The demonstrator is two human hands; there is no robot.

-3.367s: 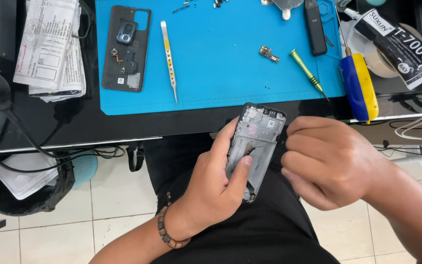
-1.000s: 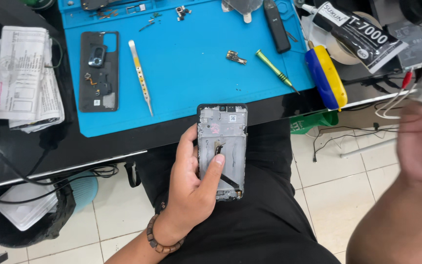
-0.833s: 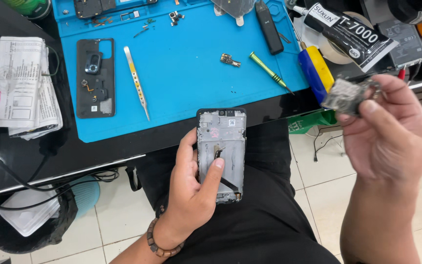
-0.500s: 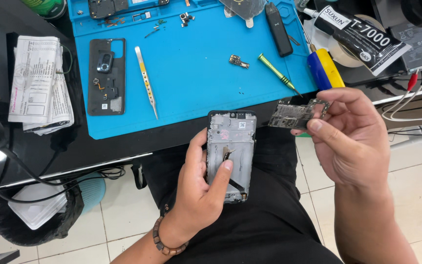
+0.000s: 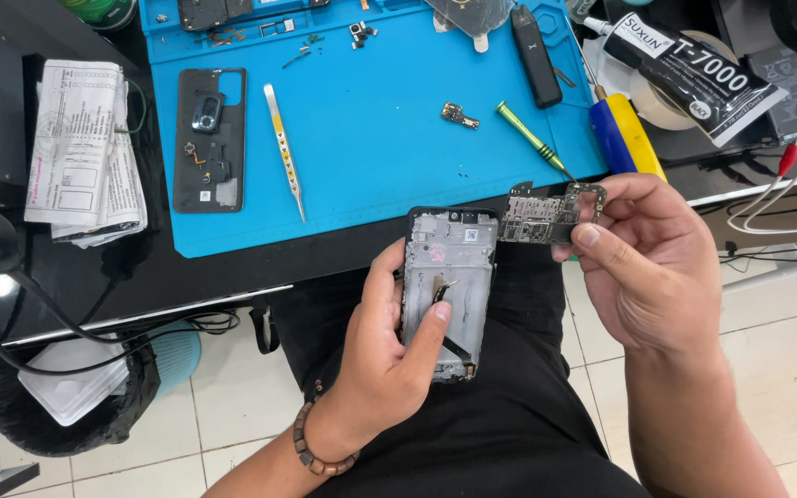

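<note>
The grey opened phone frame (image 5: 447,290) is gripped by the left hand (image 5: 389,369); the small green circuit board (image 5: 546,214), pinched in the right hand (image 5: 652,263) fingers over the lap, could be dropped.

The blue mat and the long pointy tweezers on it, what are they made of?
The blue mat looks like soft rubber or silicone: matte, no glare, with moulded trays along its top edge. The tweezers look like shiny metal, probably steel, with a yellowish strip along the middle; what that strip is made of I cannot tell.
</note>
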